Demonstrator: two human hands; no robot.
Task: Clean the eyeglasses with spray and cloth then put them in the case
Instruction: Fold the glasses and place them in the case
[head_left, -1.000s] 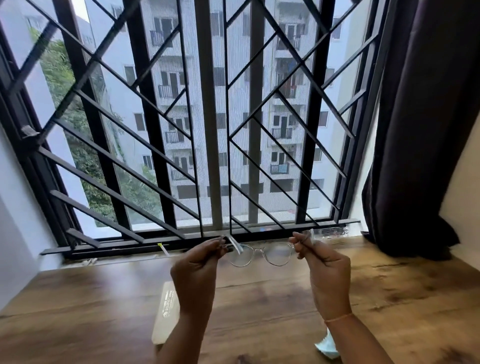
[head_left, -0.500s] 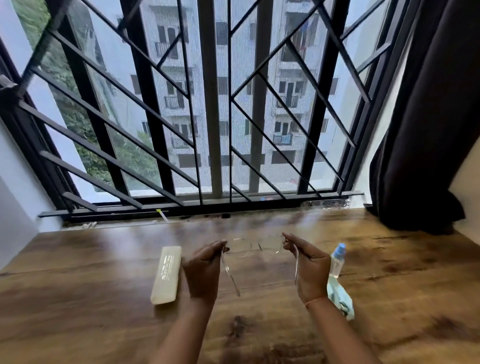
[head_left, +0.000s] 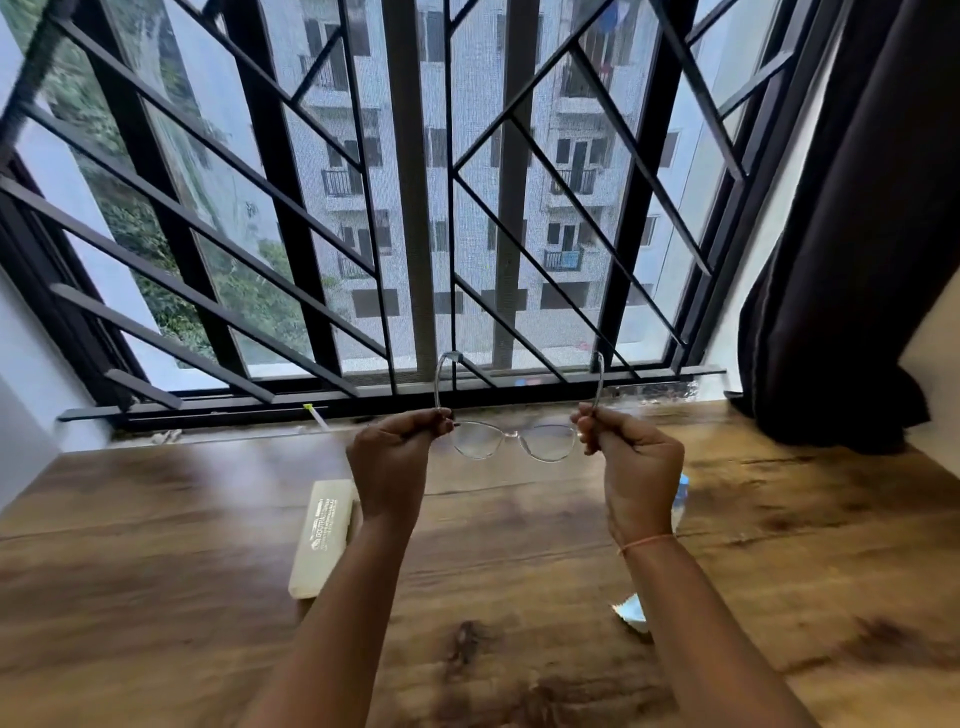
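CHANGE: eyeglasses raised from low over the bench towards the window light, temples now pointing up; probably a lens check before spraying | GRIP: left grip and right grip each pinch a temple by its hinge | POSE: held in the air near the far edge, long axis parallel to it.

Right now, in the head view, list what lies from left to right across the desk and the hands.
case → left hand → eyeglasses → right hand → spray bottle → curtain. The cloth is left out, since it overlaps the right arm.
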